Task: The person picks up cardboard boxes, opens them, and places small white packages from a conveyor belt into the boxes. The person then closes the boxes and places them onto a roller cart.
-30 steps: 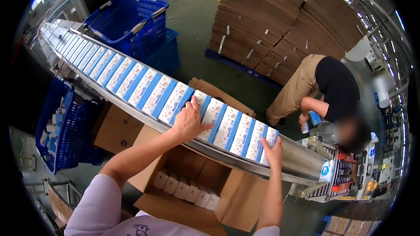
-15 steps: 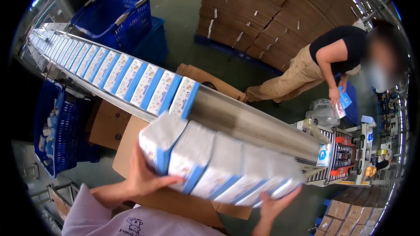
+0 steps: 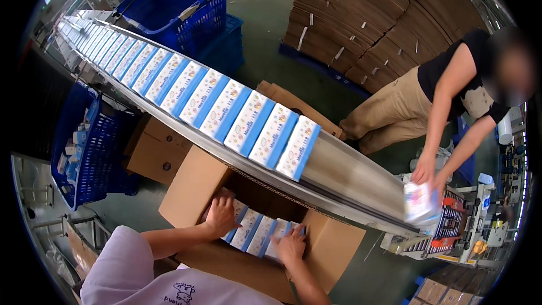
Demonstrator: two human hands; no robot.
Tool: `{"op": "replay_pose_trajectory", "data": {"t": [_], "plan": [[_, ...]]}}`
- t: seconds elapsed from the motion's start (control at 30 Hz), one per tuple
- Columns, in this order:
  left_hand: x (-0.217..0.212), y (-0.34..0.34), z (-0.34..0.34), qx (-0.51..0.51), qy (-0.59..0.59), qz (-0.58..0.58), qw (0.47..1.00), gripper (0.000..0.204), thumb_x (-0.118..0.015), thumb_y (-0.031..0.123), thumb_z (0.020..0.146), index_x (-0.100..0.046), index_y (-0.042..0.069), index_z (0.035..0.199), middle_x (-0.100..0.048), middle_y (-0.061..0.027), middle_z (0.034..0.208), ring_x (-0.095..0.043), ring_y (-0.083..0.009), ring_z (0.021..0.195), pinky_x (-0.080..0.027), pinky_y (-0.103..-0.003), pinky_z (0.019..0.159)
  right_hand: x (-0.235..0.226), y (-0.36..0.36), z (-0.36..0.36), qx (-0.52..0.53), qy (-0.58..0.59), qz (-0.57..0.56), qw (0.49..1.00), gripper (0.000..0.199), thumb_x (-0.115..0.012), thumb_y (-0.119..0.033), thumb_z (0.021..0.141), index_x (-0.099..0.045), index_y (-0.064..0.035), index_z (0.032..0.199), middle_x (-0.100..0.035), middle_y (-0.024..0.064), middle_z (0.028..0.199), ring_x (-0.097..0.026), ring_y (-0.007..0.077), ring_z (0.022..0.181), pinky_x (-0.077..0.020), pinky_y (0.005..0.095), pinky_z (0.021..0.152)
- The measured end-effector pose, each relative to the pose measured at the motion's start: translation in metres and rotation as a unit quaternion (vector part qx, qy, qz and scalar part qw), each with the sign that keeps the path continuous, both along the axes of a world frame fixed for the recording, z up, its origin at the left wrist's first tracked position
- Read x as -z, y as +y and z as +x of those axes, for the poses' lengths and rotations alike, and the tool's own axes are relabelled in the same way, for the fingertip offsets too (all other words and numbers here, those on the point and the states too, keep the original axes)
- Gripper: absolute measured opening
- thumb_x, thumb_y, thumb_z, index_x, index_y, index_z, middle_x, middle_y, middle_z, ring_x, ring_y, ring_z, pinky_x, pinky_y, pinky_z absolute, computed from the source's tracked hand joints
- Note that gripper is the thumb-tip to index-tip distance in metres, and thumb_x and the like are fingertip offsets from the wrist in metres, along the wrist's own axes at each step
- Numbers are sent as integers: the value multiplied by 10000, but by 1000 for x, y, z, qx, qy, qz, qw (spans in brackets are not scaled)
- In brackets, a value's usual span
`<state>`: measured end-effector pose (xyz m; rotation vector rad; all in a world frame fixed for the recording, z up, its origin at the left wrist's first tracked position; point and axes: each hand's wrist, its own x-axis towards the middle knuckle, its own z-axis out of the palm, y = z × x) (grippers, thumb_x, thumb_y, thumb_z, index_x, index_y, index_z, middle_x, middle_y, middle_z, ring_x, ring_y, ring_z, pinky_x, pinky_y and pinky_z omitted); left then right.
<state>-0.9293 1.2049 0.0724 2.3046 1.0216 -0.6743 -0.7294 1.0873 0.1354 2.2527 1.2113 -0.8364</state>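
An opened cardboard box (image 3: 195, 183) stands below the conveyor, in front of me, flaps folded out. Inside it lies a row of white-and-blue tissue packs (image 3: 261, 235), side by side. My left hand (image 3: 222, 216) rests at the row's left end with fingers spread, close to the box wall. At the right end, my right hand (image 3: 289, 244) lies on the packs, its fingers apart. Above the box, a long line of similar tissue packs (image 3: 217, 107) stands on the conveyor belt (image 3: 344, 166).
A co-worker (image 3: 446, 85) at the right handles a pack near the belt's end by a roller table (image 3: 412, 245). Blue baskets (image 3: 206, 14) stand behind the belt; another blue basket (image 3: 104, 147) holds packs at left. Flattened cartons (image 3: 350, 22) are stacked at the back.
The row of packs in my hands has gone down from above into the box, and my hands have loosened on it. The belt's packs reach further right. The co-worker's pack is now over the belt end.
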Motion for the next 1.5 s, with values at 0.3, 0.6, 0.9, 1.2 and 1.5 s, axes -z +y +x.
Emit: {"op": "replay_pose_trajectory", "data": {"t": [0.3,0.6,0.9,1.2,1.5], "plan": [[141,56,6,116,-202,-294,927,1229,-815,589,355,-334,60,1355,-396,-214,1334,-375,-376,1231,-323,-412,1016,95,57,16,-102,235,-69,964,1058,-737,-645,471,-464,4,1260,-466,250,1266,-462,357,1162,-372,338,972],[-130,148,-65,33,-365,-550,750,640,-761,358,675,-523,37,1174,-565,-121,1065,-570,-282,946,-493,-372,791,-100,95,-34,60,325,269,905,385,-736,-183,730,-604,-39,1063,-641,100,892,-616,174,820,-496,276,705],[-168,270,-33,-181,-141,221,948,862,-635,573,735,-409,-58,1277,-419,-174,1273,-402,-309,1151,-361,-381,971,-104,226,49,118,107,366,917,605,-570,-466,831,-472,22,1176,-614,226,1010,-594,350,949,-450,394,830],[-149,291,-63,-337,-266,97,898,1030,-723,614,616,-356,-145,1207,-571,-266,985,-638,-310,807,-527,-325,703,-109,229,17,219,49,390,893,711,-613,-490,783,-369,26,1206,-586,245,1060,-570,361,1004,-443,399,844],[-213,267,-95,-332,-522,21,785,984,-832,447,571,-324,-97,1215,-585,-242,1003,-631,-295,884,-510,-368,787,-204,194,-27,137,68,633,759,825,-778,-406,658,-340,11,1218,-549,159,1064,-558,232,938,-450,364,809]]}}
